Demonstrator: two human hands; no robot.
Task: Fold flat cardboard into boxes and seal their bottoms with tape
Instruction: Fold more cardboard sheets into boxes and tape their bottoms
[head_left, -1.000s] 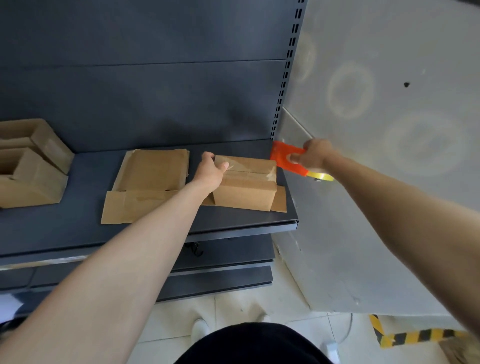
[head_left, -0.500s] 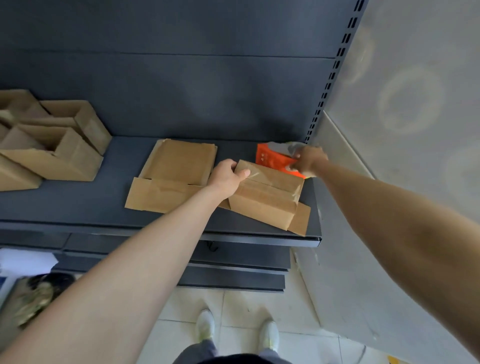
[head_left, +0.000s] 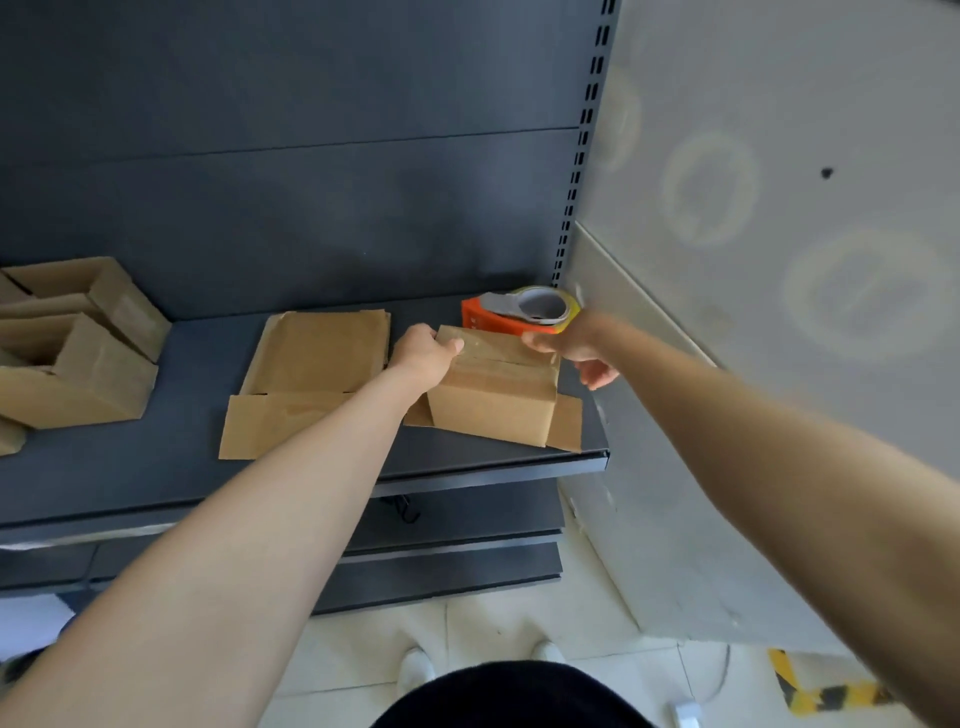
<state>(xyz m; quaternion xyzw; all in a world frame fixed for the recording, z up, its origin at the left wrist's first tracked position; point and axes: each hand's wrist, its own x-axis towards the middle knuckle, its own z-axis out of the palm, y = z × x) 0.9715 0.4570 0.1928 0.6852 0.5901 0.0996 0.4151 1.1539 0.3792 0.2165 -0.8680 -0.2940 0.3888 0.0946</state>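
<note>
A folded brown cardboard box stands bottom-up on the dark shelf near its right end, with side flaps lying flat. My left hand grips the box's top left corner. My right hand is at the box's top right end, thumb on the top face, fingers loosely spread beside it. The orange tape dispenser with its yellow-edged roll lies on the shelf just behind the box, free of my hand. A stack of flat cardboard lies left of the box.
Several folded boxes are piled at the shelf's left end. A perforated upright and a grey wall panel close off the right side. Lower shelves jut out below, above the tiled floor.
My right hand has set the tape dispenser down behind the box, let go of it and moved onto the box's right end. My left hand has stayed on the box.
</note>
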